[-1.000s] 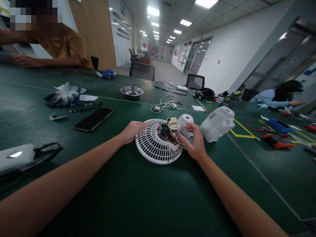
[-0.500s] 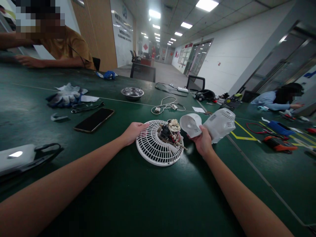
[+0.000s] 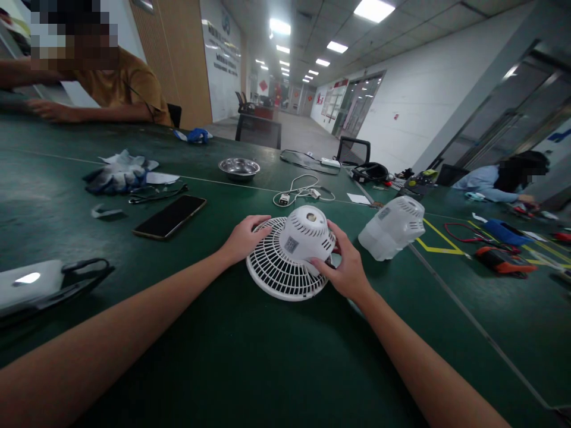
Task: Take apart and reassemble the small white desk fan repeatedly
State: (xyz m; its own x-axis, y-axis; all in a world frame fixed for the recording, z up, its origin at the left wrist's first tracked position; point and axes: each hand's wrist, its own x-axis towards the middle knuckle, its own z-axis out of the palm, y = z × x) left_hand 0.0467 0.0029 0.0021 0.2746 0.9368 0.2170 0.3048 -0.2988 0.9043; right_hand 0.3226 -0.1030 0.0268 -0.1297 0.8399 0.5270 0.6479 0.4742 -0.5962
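A round white fan grille (image 3: 281, 279) lies on the green table in front of me. My left hand (image 3: 245, 241) grips its left rim, thumb on top. Over the grille's middle sits a white vented motor cover (image 3: 303, 235), hiding the motor beneath it. My right hand (image 3: 345, 261) holds this cover from the right, fingers behind and thumb at the front. To the right stands another white plastic housing (image 3: 392, 229), slotted at its top and touched by neither hand.
A phone (image 3: 170, 217), gloves (image 3: 118, 172) and a metal bowl (image 3: 239, 169) lie left and beyond. A white cable (image 3: 294, 191) is behind the grille. At the right are an orange-black meter (image 3: 504, 260) and a blue case (image 3: 506, 232). Two people sit at the table's far sides.
My right hand has brought the motor cover leftward from beside the grille and turned it over onto the motor, which is now covered. My left hand stays on the rim.
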